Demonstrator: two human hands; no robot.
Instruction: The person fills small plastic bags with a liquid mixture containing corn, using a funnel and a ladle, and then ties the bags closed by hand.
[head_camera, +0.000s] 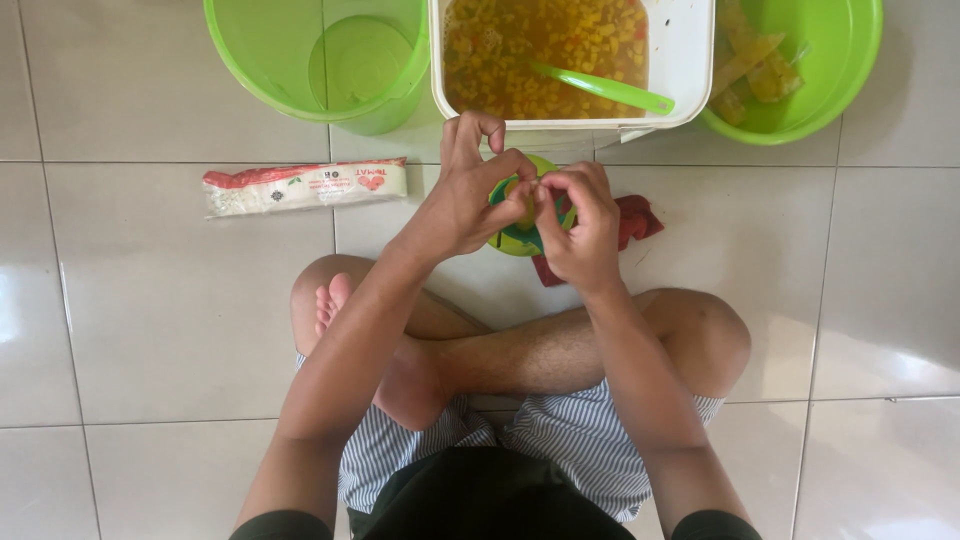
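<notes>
Sitting cross-legged on the tiled floor (180, 300). Just beyond the knees, left hand (470, 195) and right hand (585, 225) meeting, fingers of both pinched shut on a small yellowish filled pouch (524, 203) held between them, equally near to each. Long axis hidden. Directly under the pouch, a green funnel (515, 240); past it, the white tub (690, 60) of yellow liquid with a green ladle (600, 88).
</notes>
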